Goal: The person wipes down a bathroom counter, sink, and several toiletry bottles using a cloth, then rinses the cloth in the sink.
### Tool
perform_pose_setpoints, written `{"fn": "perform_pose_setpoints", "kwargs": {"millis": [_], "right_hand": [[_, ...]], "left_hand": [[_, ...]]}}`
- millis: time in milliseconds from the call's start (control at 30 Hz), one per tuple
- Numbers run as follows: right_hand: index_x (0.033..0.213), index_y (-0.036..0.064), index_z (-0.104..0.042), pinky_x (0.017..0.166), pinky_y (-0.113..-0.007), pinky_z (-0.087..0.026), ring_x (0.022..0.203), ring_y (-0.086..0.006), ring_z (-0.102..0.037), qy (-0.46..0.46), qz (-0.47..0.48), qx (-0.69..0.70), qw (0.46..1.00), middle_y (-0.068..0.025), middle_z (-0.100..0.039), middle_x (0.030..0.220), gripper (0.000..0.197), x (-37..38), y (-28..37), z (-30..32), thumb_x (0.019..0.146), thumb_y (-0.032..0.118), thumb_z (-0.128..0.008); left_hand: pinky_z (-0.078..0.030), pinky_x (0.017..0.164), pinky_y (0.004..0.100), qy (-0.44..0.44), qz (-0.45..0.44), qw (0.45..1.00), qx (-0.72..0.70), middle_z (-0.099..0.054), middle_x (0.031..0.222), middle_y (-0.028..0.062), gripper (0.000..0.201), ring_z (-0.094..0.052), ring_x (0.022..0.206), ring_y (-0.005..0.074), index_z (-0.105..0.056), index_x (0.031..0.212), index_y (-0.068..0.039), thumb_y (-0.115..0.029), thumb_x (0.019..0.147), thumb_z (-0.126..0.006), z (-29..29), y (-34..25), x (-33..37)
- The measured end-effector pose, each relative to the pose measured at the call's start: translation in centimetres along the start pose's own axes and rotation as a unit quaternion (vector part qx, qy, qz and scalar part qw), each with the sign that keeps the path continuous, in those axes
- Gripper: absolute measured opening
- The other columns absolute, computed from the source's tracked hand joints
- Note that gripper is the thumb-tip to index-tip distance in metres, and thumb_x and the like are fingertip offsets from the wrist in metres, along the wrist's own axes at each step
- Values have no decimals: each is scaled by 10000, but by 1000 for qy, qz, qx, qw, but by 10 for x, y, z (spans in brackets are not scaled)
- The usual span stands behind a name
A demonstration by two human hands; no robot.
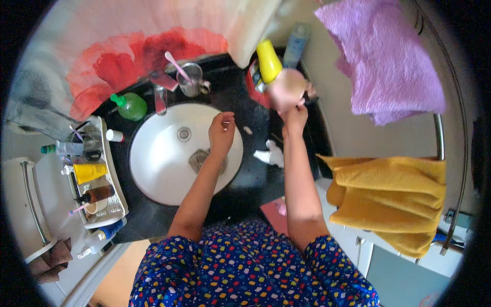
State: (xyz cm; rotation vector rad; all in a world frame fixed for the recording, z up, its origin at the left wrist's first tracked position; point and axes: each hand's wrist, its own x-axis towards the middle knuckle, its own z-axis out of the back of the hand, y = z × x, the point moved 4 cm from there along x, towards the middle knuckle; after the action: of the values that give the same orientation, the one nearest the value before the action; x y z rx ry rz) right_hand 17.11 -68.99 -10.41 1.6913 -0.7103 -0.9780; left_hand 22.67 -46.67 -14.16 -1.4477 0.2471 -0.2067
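Note:
My right hand [295, 120] grips the lower edge of a round, smooth pink thing [286, 89], blurred, at the back right corner of the black counter. Its exact kind does not show. Right behind it a yellow bottle [269, 60] leans in a red container [254, 84]. Over the right side of the white sink [153, 176] hovers my left hand [222, 134], its fingers curled in; whether anything is inside them is hidden. Beneath that forearm a grey, wet-looking cloth [198, 161] lies in the basin. A crumpled white item [271, 153] rests on the counter between my forearms.
The faucet [160, 100] stands behind the sink, between a green bottle [132, 106] and a cup [190, 87] with a pink toothbrush [176, 65]. A white rack [113, 174] of bottles and tubes lines the left. Purple [386, 61] and mustard [394, 199] towels hang at right.

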Motion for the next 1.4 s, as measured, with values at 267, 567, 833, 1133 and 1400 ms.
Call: {"fn": "perform_pose_setpoints", "kwargs": {"millis": [267, 567, 833, 1133, 1400], "right_hand": [[1049, -35, -571, 575, -234, -531, 738, -179, -669, 71, -54, -99, 991, -117, -657, 923, 238, 1, 14, 8, 884, 136, -580], [1252, -48, -440, 570, -237, -500, 715, -159, -654, 54, 7, -142, 988, -85, -596, 967, 421, -25, 6, 49, 907, 148, -581], [910, 152, -692, 711, -369, -505, 800, -252, -633, 87, 107, -556, 820, -92, -630, 890, 156, -60, -40, 79, 761, 191, -714], [865, 120, -620, 705, -439, -496, 805, -329, -623, 65, 154, -643, 748, -125, -586, 948, 54, -68, -53, 76, 839, 166, -608], [899, 26, -568, 547, -218, -449, 597, -72, -508, 57, 46, -295, 953, -1, -548, 766, 123, -109, -75, 127, 906, 147, -590]], "left_hand": [[-475, 765, 375, 109, -155, 969, 156, -572, 974, 106, 232, -578, 881, 275, -606, 973, -68, 1, 753, -584, -20, -12, -78], [-359, 985, 459, 292, -308, 852, 308, -498, 1225, 102, 504, -412, 1200, 326, -587, 1152, -112, -214, 681, -733, -74, -15, -95], [-403, 894, 434, 249, -321, 900, 159, -578, 1059, 63, 298, -513, 1050, 294, -678, 941, -135, -253, 675, -746, -52, -17, -94], [-466, 779, 393, 105, -102, 958, 248, -607, 958, 118, 218, -587, 872, 312, -626, 952, -73, -224, 797, -652, -28, -2, -21], [-452, 791, 400, -11, -80, 994, 72, -609, 957, 144, 188, -584, 877, 326, -622, 992, -41, -142, 834, -616, -10, 17, -21]]}}
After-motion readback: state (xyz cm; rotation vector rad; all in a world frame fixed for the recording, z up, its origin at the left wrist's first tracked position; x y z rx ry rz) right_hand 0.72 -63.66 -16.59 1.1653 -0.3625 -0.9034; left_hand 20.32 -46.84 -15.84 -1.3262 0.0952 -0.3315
